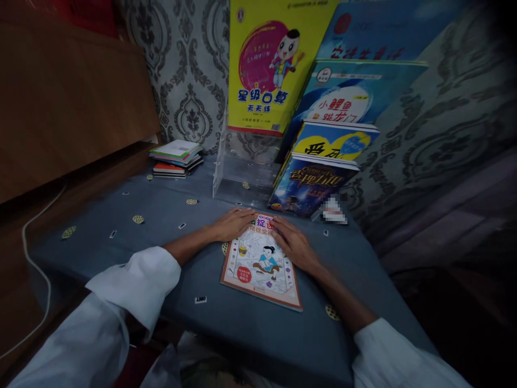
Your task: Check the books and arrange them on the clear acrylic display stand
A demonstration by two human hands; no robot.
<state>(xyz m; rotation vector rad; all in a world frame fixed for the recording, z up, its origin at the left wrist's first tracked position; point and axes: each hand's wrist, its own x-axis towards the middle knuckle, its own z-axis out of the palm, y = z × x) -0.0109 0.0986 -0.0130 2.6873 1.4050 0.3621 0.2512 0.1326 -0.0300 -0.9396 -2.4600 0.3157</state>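
Observation:
A thin booklet (262,264) with a cartoon figure on its cover lies flat on the grey-blue tablecloth (157,269). My left hand (237,223) rests on its upper left corner, fingers stretched out. On the upper right edge lies my right hand (294,241), its fingers extended over the cover. Just beyond the booklet stands a clear stepped rack (242,167). It carries a yellow workbook (270,70) at the left and a staggered row of books at the right, with a dark blue book (309,186) in front.
A small stack of books (175,159) sits at the back left of the table. Beside the rack's right end is a pixelated white item (334,210). A wooden cabinet (72,102) stands at the left, with a white cable (30,258) below it. Patterned wallpaper covers the wall.

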